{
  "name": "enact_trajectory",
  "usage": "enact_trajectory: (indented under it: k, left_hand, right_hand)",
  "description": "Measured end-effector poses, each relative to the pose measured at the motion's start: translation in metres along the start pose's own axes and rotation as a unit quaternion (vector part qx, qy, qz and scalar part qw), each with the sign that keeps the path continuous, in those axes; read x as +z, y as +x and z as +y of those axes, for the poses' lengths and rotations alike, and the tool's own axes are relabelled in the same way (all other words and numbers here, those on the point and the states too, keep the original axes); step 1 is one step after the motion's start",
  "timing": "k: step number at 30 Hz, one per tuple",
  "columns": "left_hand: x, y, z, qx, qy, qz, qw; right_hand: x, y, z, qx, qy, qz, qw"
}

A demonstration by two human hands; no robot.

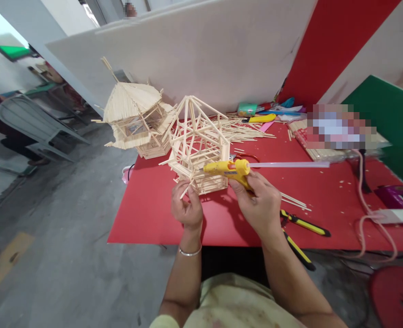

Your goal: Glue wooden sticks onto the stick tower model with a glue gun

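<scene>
My right hand [262,200] is closed round the handle of a yellow hot glue gun [229,168], its nozzle pointing left at the near side of an open pavilion-like frame [225,149] built of thin wooden sticks. A long translucent glue stick [290,164] juts from the gun's back end. Fingers of my left hand [188,210] pinch a short wooden stick [184,192] at the frame's lower front left corner. Whether the nozzle touches the wood, I cannot tell. Behind and to the left stands a second stick model with a covered roof [128,102].
Loose sticks [242,130] lie heaped behind the frame on the red table [147,214]. Yellow-and-black pliers [306,223] rest at the front edge, right of my hand. A yellow cutter [263,118] lies at the back. A pink cord [360,182] runs down the right side.
</scene>
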State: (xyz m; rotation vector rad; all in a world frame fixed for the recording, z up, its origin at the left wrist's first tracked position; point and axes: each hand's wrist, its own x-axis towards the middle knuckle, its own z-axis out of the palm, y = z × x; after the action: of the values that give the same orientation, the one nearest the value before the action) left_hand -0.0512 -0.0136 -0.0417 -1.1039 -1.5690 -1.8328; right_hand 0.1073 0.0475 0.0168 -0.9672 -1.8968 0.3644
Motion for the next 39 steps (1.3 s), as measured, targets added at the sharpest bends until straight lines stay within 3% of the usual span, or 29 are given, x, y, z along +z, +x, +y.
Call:
enact_trajectory:
  k: [8, 39]
  left_hand:
    - [0.0007, 0.0006, 0.0003, 0.005, -0.012, 0.009, 1.000]
    - [0.0016, 0.0025, 0.0041, 0.002, -0.012, 0.018, 1.000]
  right_hand:
    - [-0.0032, 0.0006, -0.0030, -0.003, 0.029, 0.000, 1.000]
    - [-0.0026, 0.0019, -0.0080, 0.026, -0.027, -0.029, 0.999]
